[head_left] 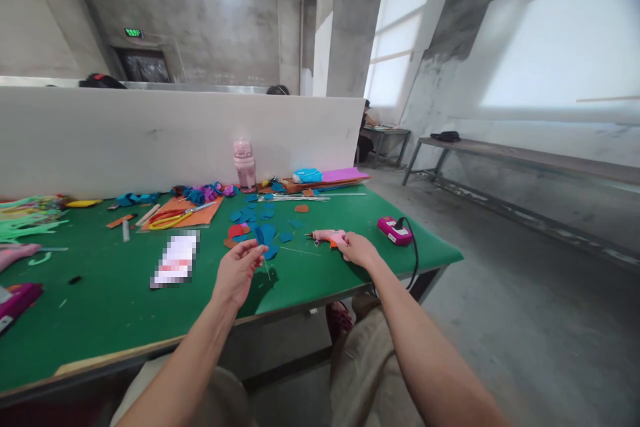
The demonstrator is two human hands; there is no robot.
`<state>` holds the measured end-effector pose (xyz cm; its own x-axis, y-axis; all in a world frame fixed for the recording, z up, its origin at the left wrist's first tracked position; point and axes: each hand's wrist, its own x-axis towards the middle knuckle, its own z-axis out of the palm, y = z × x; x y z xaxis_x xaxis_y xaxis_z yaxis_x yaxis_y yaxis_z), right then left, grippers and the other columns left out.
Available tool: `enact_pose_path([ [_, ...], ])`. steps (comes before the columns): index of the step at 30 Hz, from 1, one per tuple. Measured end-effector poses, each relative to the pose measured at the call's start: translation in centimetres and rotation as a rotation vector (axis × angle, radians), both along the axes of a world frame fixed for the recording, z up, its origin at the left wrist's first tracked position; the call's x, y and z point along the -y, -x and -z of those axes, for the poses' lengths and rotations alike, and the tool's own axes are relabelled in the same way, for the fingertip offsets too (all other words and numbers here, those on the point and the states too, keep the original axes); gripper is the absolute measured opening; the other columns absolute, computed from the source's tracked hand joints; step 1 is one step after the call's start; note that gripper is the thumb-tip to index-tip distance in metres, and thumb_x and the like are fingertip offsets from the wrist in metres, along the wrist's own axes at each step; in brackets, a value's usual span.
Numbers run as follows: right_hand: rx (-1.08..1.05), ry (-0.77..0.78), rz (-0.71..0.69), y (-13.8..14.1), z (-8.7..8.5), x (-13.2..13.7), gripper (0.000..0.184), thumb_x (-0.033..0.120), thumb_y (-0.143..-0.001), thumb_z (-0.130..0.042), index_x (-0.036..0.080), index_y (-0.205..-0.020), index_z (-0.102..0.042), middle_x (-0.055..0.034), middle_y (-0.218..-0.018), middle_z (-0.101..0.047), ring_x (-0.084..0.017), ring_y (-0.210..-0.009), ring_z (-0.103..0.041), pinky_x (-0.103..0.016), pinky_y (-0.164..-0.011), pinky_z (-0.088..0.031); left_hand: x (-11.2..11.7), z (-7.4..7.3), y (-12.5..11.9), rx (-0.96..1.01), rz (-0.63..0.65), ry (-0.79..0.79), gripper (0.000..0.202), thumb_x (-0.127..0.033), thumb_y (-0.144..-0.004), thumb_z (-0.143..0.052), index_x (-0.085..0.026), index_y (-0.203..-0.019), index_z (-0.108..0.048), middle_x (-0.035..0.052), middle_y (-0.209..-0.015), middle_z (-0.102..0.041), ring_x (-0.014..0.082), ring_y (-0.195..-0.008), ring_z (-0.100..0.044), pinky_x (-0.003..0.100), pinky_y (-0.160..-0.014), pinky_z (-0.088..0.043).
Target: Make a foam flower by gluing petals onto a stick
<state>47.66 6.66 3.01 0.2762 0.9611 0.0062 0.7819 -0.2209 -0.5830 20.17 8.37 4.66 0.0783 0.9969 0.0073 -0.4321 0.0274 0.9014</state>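
My left hand point(238, 272) hovers over the green table point(125, 300), its fingers pinched on a blue felt petal piece point(265, 237) on a thin stick. My right hand point(356, 251) rests on the table and grips the handle of a pink glue gun point(327, 237), whose nozzle points left. Several loose blue felt petals point(253, 215) lie just beyond my left hand, along with a red piece point(235, 231).
A pink power unit point(395, 230) with a black cable sits near the right table edge. Scissors point(175, 217) lie on orange felt, and a pink bottle point(245, 165) stands by the white divider point(150, 137). Green felt strips point(30, 220) lie at the far left. Concrete floor lies to the right.
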Motion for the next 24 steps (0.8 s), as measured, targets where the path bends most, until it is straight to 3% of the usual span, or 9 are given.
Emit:
enact_pose_path([
  [5,-0.071,-0.119,-0.009,1.8,-0.5,0.6,0.028,0.042,-0.080,-0.042,0.016,-0.081,-0.051,-0.0054,-0.066,-0.063,-0.014,-0.056,-0.057,-0.023,-0.050,-0.034,-0.1,0.1,0.2,-0.019,-0.031,-0.012,0.035,-0.022,-0.052,-0.075,-0.011,-0.080,-0.057,0.0049,-0.068,-0.066,0.0094,-0.056,-0.055,0.021,-0.053,-0.040],
  [9,-0.591,-0.283,-0.086,4.7,-1.6,1.6,0.026,0.040,-0.079,-0.045,0.017,-0.091,-0.046,-0.0048,-0.077,-0.063,-0.014,-0.063,-0.060,-0.023,-0.053,-0.041,-0.2,0.3,0.2,-0.088,-0.087,-0.035,0.039,-0.026,-0.050,-0.076,-0.011,-0.081,-0.058,0.0036,-0.065,-0.065,0.0097,-0.053,-0.054,0.022,-0.052,-0.039],
  [12,-0.826,-0.274,-0.245,6.8,-2.8,2.4,0.030,0.034,-0.074,-0.054,0.017,-0.098,-0.047,-0.0009,-0.071,-0.060,-0.012,-0.062,-0.058,-0.021,-0.052,-0.040,-0.3,0.3,0.2,-0.107,-0.121,-0.048,0.039,-0.027,-0.049,-0.076,-0.012,-0.081,-0.059,0.0022,-0.062,-0.065,0.0101,-0.054,-0.055,0.022,-0.054,-0.039],
  [17,-0.905,-0.262,-0.310,8.9,-4.0,3.0,0.026,0.035,-0.075,-0.052,0.015,-0.091,-0.051,0.0054,-0.053,-0.048,-0.008,-0.047,-0.047,-0.021,-0.049,-0.040,-0.4,0.1,0.3,-0.096,-0.135,-0.050,0.039,-0.027,-0.048,-0.076,-0.011,-0.080,-0.059,0.0025,-0.062,-0.064,0.0097,-0.053,-0.054,0.023,-0.053,-0.038],
  [20,-0.876,-0.287,-0.334,9.3,-4.1,3.0,0.031,0.036,-0.075,-0.051,0.015,-0.097,-0.049,0.0018,-0.065,-0.055,-0.007,-0.046,-0.045,-0.021,-0.046,-0.039,-0.4,0.1,0.3,-0.095,-0.136,-0.052,0.040,-0.027,-0.048,-0.077,-0.012,-0.080,-0.059,0.0018,-0.061,-0.064,0.0093,-0.051,-0.053,0.022,-0.052,-0.038],
  [24,-0.662,-0.302,-0.432,9.1,-4.5,3.3,0.038,0.034,-0.079,-0.046,0.016,-0.113,-0.046,-0.0047,-0.087,-0.063,-0.007,-0.045,-0.045,-0.021,-0.045,-0.039,-0.4,0.3,0.3,-0.090,-0.123,-0.054,0.040,-0.027,-0.047,-0.077,-0.012,-0.079,-0.059,0.0019,-0.061,-0.064,0.0098,-0.052,-0.053,0.023,-0.052,-0.038],
])
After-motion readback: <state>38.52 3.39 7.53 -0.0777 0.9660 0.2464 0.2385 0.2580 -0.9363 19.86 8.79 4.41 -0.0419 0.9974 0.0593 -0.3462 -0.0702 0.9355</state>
